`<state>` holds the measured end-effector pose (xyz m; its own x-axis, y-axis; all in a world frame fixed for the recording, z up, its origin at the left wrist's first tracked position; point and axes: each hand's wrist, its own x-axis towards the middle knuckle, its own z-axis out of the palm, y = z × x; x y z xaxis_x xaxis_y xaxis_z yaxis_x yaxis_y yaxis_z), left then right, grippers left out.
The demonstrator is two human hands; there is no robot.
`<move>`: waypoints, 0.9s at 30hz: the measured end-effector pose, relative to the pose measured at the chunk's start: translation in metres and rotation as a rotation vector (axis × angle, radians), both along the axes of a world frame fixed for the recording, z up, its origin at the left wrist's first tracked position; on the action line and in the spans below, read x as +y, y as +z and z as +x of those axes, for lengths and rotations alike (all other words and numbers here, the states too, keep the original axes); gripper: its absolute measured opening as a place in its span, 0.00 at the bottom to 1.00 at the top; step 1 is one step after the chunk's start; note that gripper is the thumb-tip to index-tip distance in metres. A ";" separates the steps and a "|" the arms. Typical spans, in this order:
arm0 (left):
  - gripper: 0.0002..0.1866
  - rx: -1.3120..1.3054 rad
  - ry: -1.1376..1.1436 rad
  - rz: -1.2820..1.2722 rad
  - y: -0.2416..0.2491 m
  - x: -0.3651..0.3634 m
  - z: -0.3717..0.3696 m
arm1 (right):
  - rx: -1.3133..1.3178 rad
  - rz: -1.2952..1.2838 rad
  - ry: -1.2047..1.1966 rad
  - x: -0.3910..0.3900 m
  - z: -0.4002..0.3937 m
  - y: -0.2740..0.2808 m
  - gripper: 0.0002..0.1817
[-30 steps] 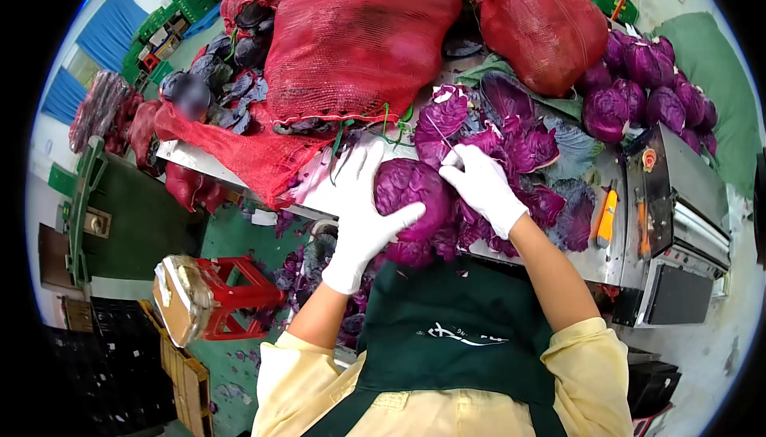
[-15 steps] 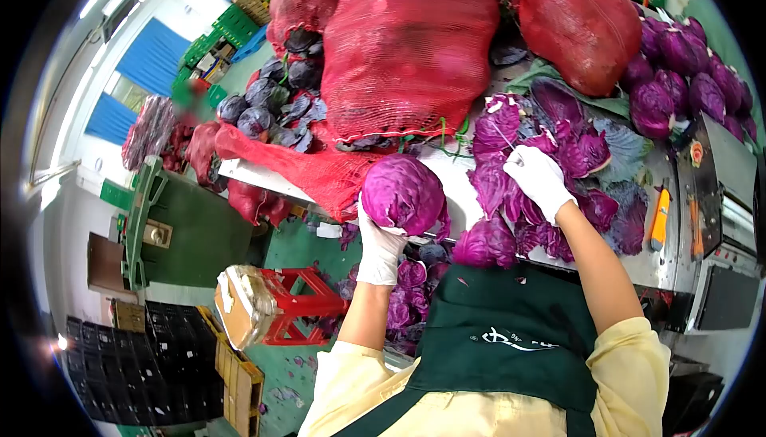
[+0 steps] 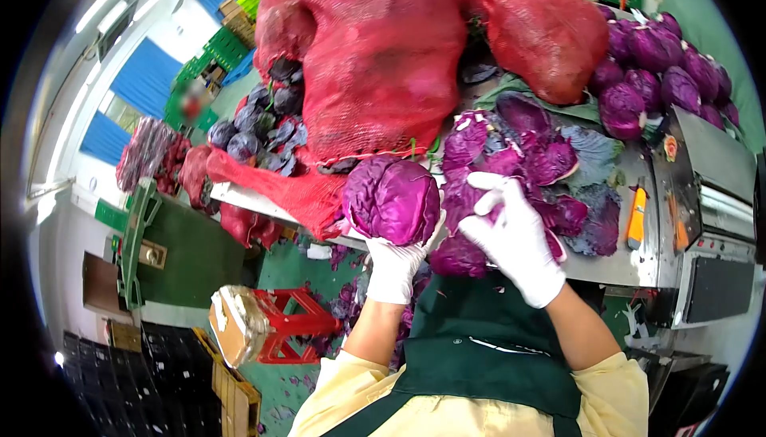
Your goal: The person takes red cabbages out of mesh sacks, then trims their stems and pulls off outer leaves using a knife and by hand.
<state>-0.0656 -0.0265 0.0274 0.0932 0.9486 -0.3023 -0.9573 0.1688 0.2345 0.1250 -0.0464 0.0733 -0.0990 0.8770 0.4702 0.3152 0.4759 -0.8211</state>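
Note:
A round red cabbage (image 3: 391, 200) rests in my left hand (image 3: 395, 269), which wears a white glove and cups it from below. To its right, my right hand (image 3: 511, 234), also gloved, is raised over the loose leaves with its fingers apart and nothing in them. Purple outer leaves (image 3: 550, 158) lie in a heap beyond and beside the right hand. A smaller piece of purple cabbage (image 3: 458, 257) sits at the table's front edge between my hands.
Red mesh sacks (image 3: 375, 62) stand at the back, with another sack (image 3: 542, 30) right of them. Whole cabbages (image 3: 654, 78) are piled back right. A yellow-orange cutter (image 3: 637, 218) lies on the metal surface. A red stool (image 3: 291, 325) stands lower left.
My right hand has come left and nearer the cabbage, and its fingers have spread. The cabbage in my left hand has turned to show another side. The view has shifted slightly.

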 end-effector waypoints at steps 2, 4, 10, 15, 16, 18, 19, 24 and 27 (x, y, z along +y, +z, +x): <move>0.43 0.052 -0.038 0.028 0.002 0.004 0.025 | -0.252 0.001 -0.092 -0.016 -0.004 0.006 0.42; 0.42 0.031 -0.009 -0.076 -0.003 0.003 0.034 | -0.237 -0.136 -0.077 -0.018 -0.001 0.013 0.34; 0.36 -0.596 -0.450 0.091 -0.024 -0.006 0.037 | 0.468 -0.307 -0.067 0.010 0.064 0.010 0.11; 0.34 -0.547 -0.489 0.211 -0.033 -0.015 0.033 | 0.091 -0.133 -0.294 0.032 0.098 -0.008 0.23; 0.34 -0.522 -0.496 0.226 -0.031 -0.018 0.032 | -0.131 0.019 -0.419 0.027 0.095 -0.007 0.30; 0.35 -0.480 -0.510 0.262 -0.028 -0.017 0.034 | -0.031 -0.131 -0.288 0.016 0.094 -0.003 0.32; 0.35 -0.448 -0.494 0.219 -0.024 -0.018 0.034 | 0.122 -0.085 -0.195 0.018 0.089 -0.017 0.27; 0.36 -0.316 -0.315 -0.009 0.006 -0.007 0.054 | 0.555 -0.458 0.013 -0.010 0.105 -0.009 0.15; 0.48 -0.249 -0.425 0.092 0.029 0.006 0.083 | 0.820 -0.548 0.029 -0.015 0.130 -0.034 0.20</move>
<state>0.0173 -0.0206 0.0562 0.5359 0.8328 -0.1388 -0.8372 0.5454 0.0394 0.2553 -0.0610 0.0392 0.0515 0.9964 -0.0674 -0.4555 -0.0366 -0.8895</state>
